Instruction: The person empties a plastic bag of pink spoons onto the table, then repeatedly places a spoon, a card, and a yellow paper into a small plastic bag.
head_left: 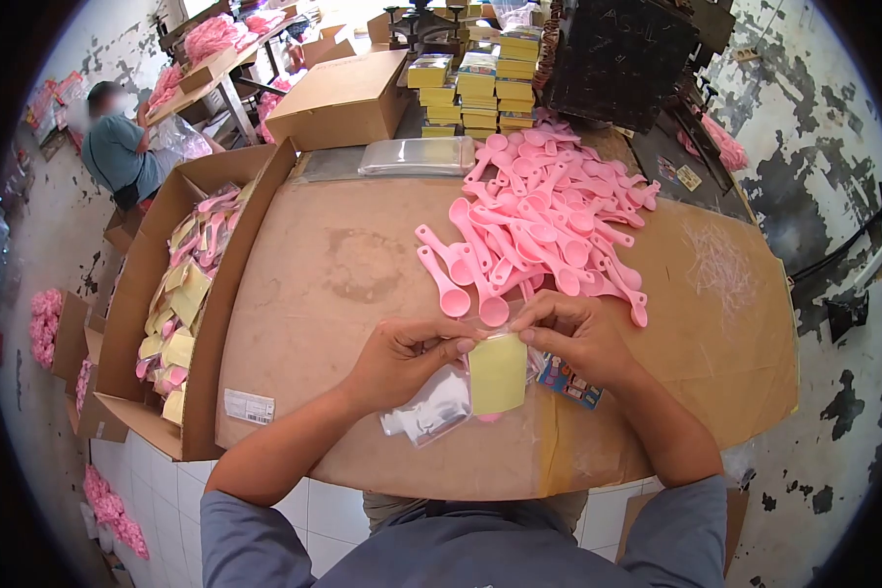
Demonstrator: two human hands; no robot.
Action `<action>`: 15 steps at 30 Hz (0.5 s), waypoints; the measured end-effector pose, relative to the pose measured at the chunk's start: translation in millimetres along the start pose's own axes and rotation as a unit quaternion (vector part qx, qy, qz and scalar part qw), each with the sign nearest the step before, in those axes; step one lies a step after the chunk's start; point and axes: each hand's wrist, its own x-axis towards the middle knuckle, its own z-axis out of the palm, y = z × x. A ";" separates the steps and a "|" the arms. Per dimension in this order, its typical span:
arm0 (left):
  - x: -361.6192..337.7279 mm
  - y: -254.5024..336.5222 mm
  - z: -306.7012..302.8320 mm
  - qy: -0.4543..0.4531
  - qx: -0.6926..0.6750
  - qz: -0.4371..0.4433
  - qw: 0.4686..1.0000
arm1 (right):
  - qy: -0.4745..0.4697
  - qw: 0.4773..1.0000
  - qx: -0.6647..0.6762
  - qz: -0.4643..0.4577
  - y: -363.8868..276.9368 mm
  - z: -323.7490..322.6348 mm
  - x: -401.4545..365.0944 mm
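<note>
My left hand [412, 355] and my right hand [580, 335] are both closed, pinching the top edge of a clear plastic bag from either side. Inside the bag shows a pale yellow card [498, 380], with a bit of pink peeking out below it. Under my left hand lies a stack of clear plastic bags [429, 404]. Colourful printed cards [572, 382] rest beneath my right wrist. Just beyond my fingers spreads a big heap of pink measuring spoons [534, 225], its nearest spoons close to the bag's top.
At the left stands an open carton [206, 353] holding many filled bags. Behind are a closed cardboard box [338, 98], a clear plastic packet [416, 157], stacked yellow card packs [477, 88] and a black box [617, 64]. Thin plastic strands [720, 267] lie right. A person [122, 152] sits back left.
</note>
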 end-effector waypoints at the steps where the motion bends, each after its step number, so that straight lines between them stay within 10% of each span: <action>1: -0.1 1.4 0.8 0.006 0.006 0.004 1.000 | 0.002 1.000 -0.008 0.000 0.2 -0.1 0.4; 15: 1.5 3.9 -4.0 0.000 0.109 0.094 0.990 | -0.010 0.994 -0.100 -0.047 -1.6 -9.8 1.5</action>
